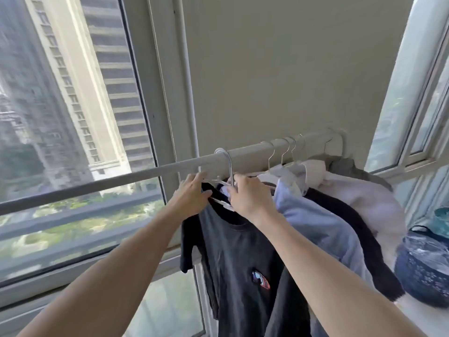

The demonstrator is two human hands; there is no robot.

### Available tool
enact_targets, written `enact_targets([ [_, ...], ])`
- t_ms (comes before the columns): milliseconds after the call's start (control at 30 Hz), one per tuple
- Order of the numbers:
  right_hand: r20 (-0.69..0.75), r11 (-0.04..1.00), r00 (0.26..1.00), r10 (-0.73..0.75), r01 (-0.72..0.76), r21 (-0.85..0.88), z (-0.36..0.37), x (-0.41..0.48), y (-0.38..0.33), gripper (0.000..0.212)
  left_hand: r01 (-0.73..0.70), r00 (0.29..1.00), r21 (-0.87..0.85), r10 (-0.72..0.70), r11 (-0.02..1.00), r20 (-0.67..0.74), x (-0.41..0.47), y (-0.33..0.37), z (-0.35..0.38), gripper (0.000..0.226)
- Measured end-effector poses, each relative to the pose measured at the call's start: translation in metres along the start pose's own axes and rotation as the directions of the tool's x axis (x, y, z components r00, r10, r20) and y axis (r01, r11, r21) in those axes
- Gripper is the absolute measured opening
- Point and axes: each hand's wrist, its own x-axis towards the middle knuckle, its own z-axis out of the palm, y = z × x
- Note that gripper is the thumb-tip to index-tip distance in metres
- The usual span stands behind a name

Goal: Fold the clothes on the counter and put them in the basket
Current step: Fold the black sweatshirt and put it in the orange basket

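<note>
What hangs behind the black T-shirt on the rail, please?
Behind the black T-shirt on the rail hang a light blue shirt, a black garment, then pale ones. The T-shirt and the right hand gripping its hanger hide the blue shirt's collar and lower front.

- Two arms show, a left arm (109, 276) and a right arm (328, 268).
- Both arms are bare from the wrist right down to the edge of the picture.
- The arms look smooth, long and thin, and they look fatter near the bottom edge.
- The left hand (192, 193) is bare, and we see its back.
- The right hand (247, 195) is bare too, with its knuckles showing as small bumps.
- The fingers (197, 178) are bare, and the nails are too small to see well.
</note>
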Motion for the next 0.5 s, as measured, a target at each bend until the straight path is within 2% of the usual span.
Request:
enact_targets([
  [100, 0.051, 0.988, 0.997, -0.051, 0.043, 0.146, 0.004, 0.013, 0.011, 0.018, 0.042, 0.997, 0.158, -0.030, 0.987, -0.075, 0.005, -0.005, 0.006, 0.046],
  [167, 0.114, 0.969, 0.987, -0.111, 0.082, 0.232, 0.003, 0.016, 0.012, 0.017, 0.075, 0.990, 0.198, -0.049, 0.977, -0.134, 0.000, -0.008, 0.002, 0.043],
  [367, 0.204, 0.895, 0.942, -0.266, 0.162, 0.416, 0.001, 0.008, -0.022, 0.011, 0.250, 0.946, 0.202, -0.194, 0.947, -0.261, -0.048, -0.050, -0.039, 0.036],
  [500, 0.298, 0.832, 0.896, -0.328, 0.125, 0.540, -0.002, -0.004, -0.062, 0.012, 0.316, 0.914, 0.128, -0.266, 0.940, -0.305, -0.100, -0.083, -0.069, 0.030],
])
